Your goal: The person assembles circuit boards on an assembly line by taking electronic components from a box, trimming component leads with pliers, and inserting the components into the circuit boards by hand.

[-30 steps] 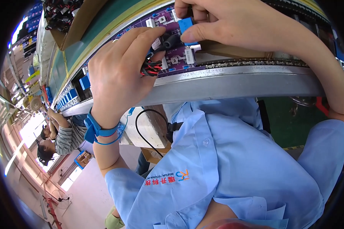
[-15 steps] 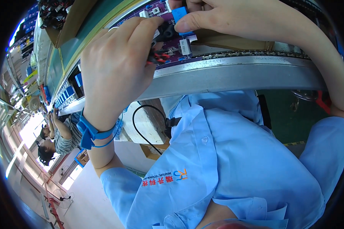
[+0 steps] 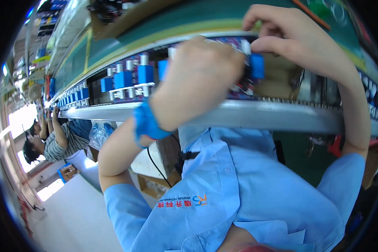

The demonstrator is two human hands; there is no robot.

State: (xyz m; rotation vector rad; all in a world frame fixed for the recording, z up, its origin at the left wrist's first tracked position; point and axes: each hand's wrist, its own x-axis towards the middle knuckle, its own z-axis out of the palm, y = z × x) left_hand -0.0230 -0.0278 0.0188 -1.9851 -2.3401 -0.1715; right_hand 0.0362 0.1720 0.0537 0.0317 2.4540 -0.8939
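Note:
My left hand (image 3: 201,80), blurred by motion, reaches over a purple circuit board (image 3: 235,42) on the rail line. A blue strap circles its wrist. The back of the hand hides its fingers and anything in them. Dark and reddish shapes show by its fingertips, too smeared to name. My right hand (image 3: 287,35) hovers at the board's right end, thumb and curled fingers apart, nothing between them. Just below its thumb is a blue block-shaped component (image 3: 257,66), with a white upright part (image 3: 246,47) beside it.
More boards with blue blocks (image 3: 122,80) line the track to the left. A metal rail (image 3: 277,115) runs along the near side. Brown cardboard (image 3: 277,82) lies right of the board. A carton of dark parts (image 3: 126,21) stands beyond. A co-worker in stripes (image 3: 63,145) is at far left.
My right hand has come off the blue component, and its fingers have spread. The left hand has moved right over the board. The view has shifted, showing more of the line.

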